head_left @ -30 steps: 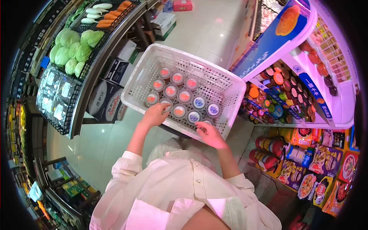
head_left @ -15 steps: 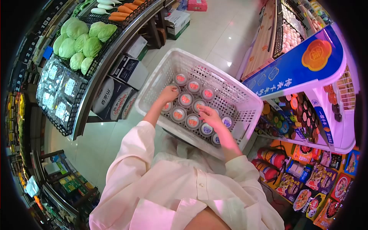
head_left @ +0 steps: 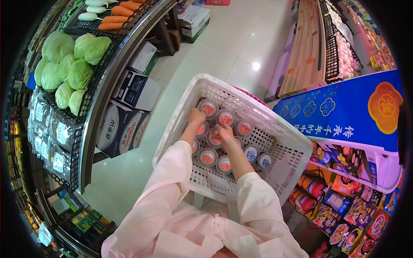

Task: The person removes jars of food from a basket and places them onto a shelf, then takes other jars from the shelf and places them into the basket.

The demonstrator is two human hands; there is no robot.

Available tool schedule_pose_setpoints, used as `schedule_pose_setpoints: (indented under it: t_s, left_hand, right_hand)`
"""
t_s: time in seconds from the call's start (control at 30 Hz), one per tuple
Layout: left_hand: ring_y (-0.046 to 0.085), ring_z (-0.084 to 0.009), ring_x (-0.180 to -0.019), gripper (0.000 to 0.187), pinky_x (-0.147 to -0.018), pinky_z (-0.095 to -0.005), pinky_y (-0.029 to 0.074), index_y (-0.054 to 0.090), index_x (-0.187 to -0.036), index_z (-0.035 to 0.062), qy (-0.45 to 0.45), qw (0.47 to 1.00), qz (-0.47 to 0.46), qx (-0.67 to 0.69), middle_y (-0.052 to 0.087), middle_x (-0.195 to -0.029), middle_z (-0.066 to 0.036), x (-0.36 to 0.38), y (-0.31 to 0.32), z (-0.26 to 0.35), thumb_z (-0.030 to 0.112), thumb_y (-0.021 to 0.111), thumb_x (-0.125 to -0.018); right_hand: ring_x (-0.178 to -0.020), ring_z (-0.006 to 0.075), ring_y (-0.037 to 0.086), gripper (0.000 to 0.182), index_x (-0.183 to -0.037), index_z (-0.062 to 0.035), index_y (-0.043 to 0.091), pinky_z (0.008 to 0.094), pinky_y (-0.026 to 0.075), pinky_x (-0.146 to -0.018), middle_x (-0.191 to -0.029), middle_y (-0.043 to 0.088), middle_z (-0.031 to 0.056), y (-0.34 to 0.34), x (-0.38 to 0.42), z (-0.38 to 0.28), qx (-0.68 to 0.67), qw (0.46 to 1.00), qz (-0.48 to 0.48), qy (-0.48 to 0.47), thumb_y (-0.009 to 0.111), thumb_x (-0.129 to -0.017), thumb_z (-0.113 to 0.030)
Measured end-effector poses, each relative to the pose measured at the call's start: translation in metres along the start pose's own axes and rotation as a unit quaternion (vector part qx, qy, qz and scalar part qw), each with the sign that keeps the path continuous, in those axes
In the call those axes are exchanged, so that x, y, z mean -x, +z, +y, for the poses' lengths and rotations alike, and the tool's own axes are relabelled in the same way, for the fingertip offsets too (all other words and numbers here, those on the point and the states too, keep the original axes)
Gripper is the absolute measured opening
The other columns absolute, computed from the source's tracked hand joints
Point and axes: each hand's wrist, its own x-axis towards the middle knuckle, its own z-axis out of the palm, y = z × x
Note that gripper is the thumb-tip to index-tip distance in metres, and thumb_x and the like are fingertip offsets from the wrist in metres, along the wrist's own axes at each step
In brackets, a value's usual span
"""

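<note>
A white perforated plastic basket (head_left: 168, 139) stands before me with several round clear lidded tubs inside. Most lids carry orange labels, like the tub (head_left: 245, 127) on the right side of the group; a tub (head_left: 264, 161) near the right has a purple-blue label. My left hand (head_left: 197, 117) is curled at the left edge of the back tub (head_left: 209, 107), its fingertips partly hidden. Lower and to the right, my right hand (head_left: 223, 133) closes its fingers at the rim of an orange-labelled tub (head_left: 213, 138) in the middle of the group.
At left, a produce stand holds cabbages (head_left: 80, 74), carrots (head_left: 115, 19) and bagged goods (head_left: 61, 129), with cardboard boxes (head_left: 118, 129) beneath. On the right are an egg rack (head_left: 344, 53), a blue-fronted display (head_left: 335, 107) and red fire extinguishers (head_left: 310, 185).
My right hand has moved left and back onto a middle tub. My left hand stays at the back left tubs. The view has shifted, so the basket appears lower and further right.
</note>
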Motion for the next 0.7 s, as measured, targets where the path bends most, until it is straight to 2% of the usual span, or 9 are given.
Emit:
schedule_pose_setpoints:
  t_s: [0.07, 0.17, 0.23, 0.37, 0.43, 0.53, 0.7]
  left_hand:
    - [0.064, -0.0346, -0.101, 0.03, -0.084, -0.0406, 0.05, 0.064, -0.099, -0.0089, -0.027, 0.999, -0.042, -0.006, 0.064, -0.103, -0.029, 0.006, -0.007, 0.011, 0.009, 0.058, -0.076]
    - [0.065, -0.0339, -0.1, 0.034, -0.086, -0.0411, 0.05, 0.061, -0.106, -0.008, -0.035, 0.999, -0.001, 0.001, 0.065, -0.103, -0.027, -0.029, 0.012, -0.009, 0.008, 0.058, -0.076]
    - [0.064, -0.0343, -0.101, 0.038, -0.088, -0.0417, 0.049, 0.058, -0.11, -0.0074, -0.025, 0.999, -0.003, -0.043, 0.065, -0.104, -0.026, -0.049, 0.022, -0.019, 0.009, 0.058, -0.076]
    - [0.061, -0.0353, -0.106, 0.04, -0.091, -0.0423, 0.049, 0.058, -0.111, -0.0065, 0.032, 0.999, 0.011, -0.041, 0.063, -0.109, -0.026, -0.075, 0.04, -0.043, 0.009, 0.06, -0.075]
    - [0.06, -0.0366, -0.108, 0.04, -0.092, -0.0422, 0.048, 0.057, -0.111, -0.0069, 0.01, 1.0, 0.006, 0.008, 0.062, -0.11, -0.027, -0.074, 0.04, -0.041, 0.009, 0.061, -0.074]
    - [0.058, -0.0381, -0.109, 0.04, -0.093, -0.0421, 0.047, 0.056, -0.111, -0.0073, 0.013, 0.999, 0.035, 0.012, 0.061, -0.112, -0.028, -0.076, 0.043, -0.039, 0.009, 0.061, -0.074]
    - [0.057, -0.04, -0.111, 0.041, -0.093, -0.0425, 0.046, 0.053, -0.112, -0.0074, 0.016, 0.998, 0.051, -0.016, 0.059, -0.115, -0.029, -0.066, 0.044, -0.041, 0.01, 0.061, -0.076]
  right_hand:
    - [-0.091, 0.0261, 0.066, 0.059, -0.144, 0.001, 0.025, 0.0346, 0.053, -0.075, -0.123, 0.052, 0.0167, 0.006, -0.011, 0.0, -0.008, 1.0, -0.002, 0.012, 0.051, -0.094, -0.016]
    - [-0.097, 0.0281, 0.064, 0.064, -0.146, 0.0012, 0.019, 0.0369, 0.051, -0.083, -0.128, 0.048, 0.0179, 0.013, -0.019, 0.003, -0.051, 0.999, -0.008, 0.004, 0.052, -0.093, -0.016]
    - [-0.102, 0.0293, 0.062, 0.067, -0.147, 0.0004, 0.015, 0.0378, 0.048, -0.088, -0.133, 0.044, 0.0177, 0.015, -0.021, 0.003, -0.083, 0.996, -0.014, 0.012, 0.052, -0.093, -0.016]
    - [-0.107, 0.0304, 0.06, 0.073, -0.15, -0.0056, 0.008, 0.0414, 0.043, -0.095, -0.144, 0.032, 0.0172, 0.015, -0.025, 0.003, -0.114, 0.993, -0.019, 0.014, 0.053, -0.093, -0.015]
    - [-0.107, 0.0309, 0.06, 0.075, -0.15, -0.009, 0.006, 0.0432, 0.042, -0.097, -0.149, 0.026, 0.0172, 0.015, -0.031, 0.008, -0.128, 0.991, -0.028, 0.013, 0.053, -0.092, -0.014]
    - [-0.107, 0.0312, 0.06, 0.077, -0.151, -0.0115, 0.005, 0.0442, 0.043, -0.096, -0.151, 0.023, 0.0184, 0.015, -0.036, 0.014, -0.138, 0.99, -0.039, 0.002, 0.054, -0.092, -0.014]
    - [-0.105, 0.0274, 0.061, 0.076, -0.15, -0.0114, 0.007, 0.0402, 0.047, -0.089, -0.148, 0.027, 0.0175, 0.017, -0.012, 0.004, -0.122, 0.992, -0.029, -0.02, 0.056, -0.091, -0.015]
